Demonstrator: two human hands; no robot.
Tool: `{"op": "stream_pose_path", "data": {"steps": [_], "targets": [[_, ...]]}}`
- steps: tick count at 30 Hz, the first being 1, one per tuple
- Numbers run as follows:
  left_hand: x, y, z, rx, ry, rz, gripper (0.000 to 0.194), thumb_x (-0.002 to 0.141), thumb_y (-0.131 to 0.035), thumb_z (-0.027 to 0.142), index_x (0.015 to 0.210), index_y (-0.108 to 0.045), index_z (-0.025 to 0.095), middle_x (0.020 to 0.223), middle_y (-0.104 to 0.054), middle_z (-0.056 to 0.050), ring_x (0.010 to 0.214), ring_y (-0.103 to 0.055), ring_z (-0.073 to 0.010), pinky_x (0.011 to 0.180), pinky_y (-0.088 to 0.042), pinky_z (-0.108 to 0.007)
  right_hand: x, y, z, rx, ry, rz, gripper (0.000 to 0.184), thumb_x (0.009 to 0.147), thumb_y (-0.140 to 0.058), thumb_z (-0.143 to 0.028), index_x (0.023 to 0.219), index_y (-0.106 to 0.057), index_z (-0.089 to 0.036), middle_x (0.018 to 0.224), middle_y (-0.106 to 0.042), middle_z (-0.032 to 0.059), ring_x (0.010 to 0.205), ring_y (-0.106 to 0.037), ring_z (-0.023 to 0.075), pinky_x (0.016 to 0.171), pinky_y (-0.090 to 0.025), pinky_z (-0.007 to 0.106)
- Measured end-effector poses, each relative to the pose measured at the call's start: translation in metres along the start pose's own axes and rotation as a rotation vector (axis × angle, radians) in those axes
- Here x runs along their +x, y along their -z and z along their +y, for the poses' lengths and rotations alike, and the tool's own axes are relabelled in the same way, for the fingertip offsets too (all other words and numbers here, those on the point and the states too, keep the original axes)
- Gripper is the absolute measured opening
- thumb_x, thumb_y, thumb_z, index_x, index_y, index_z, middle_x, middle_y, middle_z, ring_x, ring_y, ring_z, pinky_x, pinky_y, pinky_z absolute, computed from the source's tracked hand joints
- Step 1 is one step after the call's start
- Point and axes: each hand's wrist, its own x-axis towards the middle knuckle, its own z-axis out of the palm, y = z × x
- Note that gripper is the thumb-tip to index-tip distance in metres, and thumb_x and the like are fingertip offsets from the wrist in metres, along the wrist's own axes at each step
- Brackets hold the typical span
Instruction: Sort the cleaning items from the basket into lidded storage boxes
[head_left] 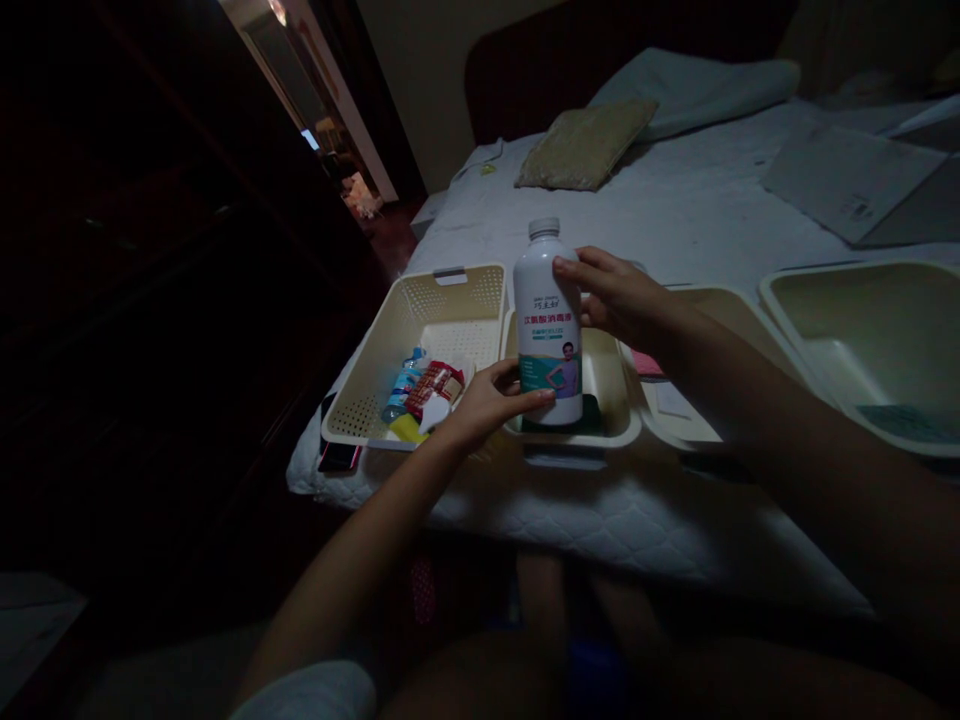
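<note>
Upright between my hands is a white disinfectant bottle with a white screw cap and a printed label facing me. My left hand grips it low on the left, thumb across the label. Higher up on the right side, my right hand is closed on it too. The bottle is held over a cream basket, in which something dark green lies partly hidden. To the left, a perforated cream basket holds a clear bottle with a blue label, a red packet and a yellow item.
Two more cream baskets stand to the right; one contains a pink item, the other something greenish. All rest on a bed with a white quilted cover. A phone-like object lies at the left edge. A cushion lies farther back.
</note>
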Motion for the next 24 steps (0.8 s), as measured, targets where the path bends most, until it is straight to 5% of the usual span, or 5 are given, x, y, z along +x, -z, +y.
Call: {"op": "stream_pose_path", "data": {"steps": [4,8,15,24], "targets": [[0.000,-0.002,0.004,-0.027,-0.016,0.036,0.049,0.054,-0.088,0.029,0.097,-0.070,0.014,0.106,-0.073,-0.011,0.099,-0.067,-0.0221,0.095,-0.049,-0.039,-0.003,-0.002,-0.004,-0.073,-0.003,0.004,0.039,0.084,-0.061,-0.051,0.112,-0.052,-0.025,0.114,-0.063,0.0074,0.101,-0.063,0.0222,0.078,-0.056,0.034],[-0.001,-0.011,0.007,-0.074,0.071,0.107,0.045,0.056,-0.086,0.035,0.094,-0.071,0.015,0.100,-0.074,-0.009,0.092,-0.068,-0.0204,0.087,-0.051,-0.035,-0.008,-0.007,-0.002,-0.189,-0.095,0.094,0.071,0.078,-0.067,-0.056,0.135,-0.036,-0.028,0.125,-0.059,0.0131,0.105,-0.063,0.0271,0.080,-0.058,0.040],[0.007,-0.030,0.007,-0.029,0.011,0.090,0.051,0.052,-0.087,0.038,0.093,-0.070,0.013,0.097,-0.073,-0.008,0.089,-0.067,-0.0187,0.088,-0.051,-0.035,-0.017,-0.003,0.008,-0.391,-0.044,0.150,0.093,0.065,-0.078,-0.050,0.139,-0.028,-0.023,0.115,-0.062,0.0138,0.099,-0.065,0.0303,0.082,-0.058,0.045],[0.046,-0.079,0.011,0.122,-0.152,-0.068,0.050,0.054,-0.086,0.035,0.094,-0.065,0.013,0.099,-0.072,-0.012,0.089,-0.068,-0.0199,0.087,-0.052,-0.037,-0.045,0.058,-0.004,-0.430,0.126,0.351,0.091,0.062,-0.080,-0.042,0.138,-0.031,-0.028,0.108,-0.062,0.0075,0.094,-0.065,0.0274,0.076,-0.059,0.045]]}}
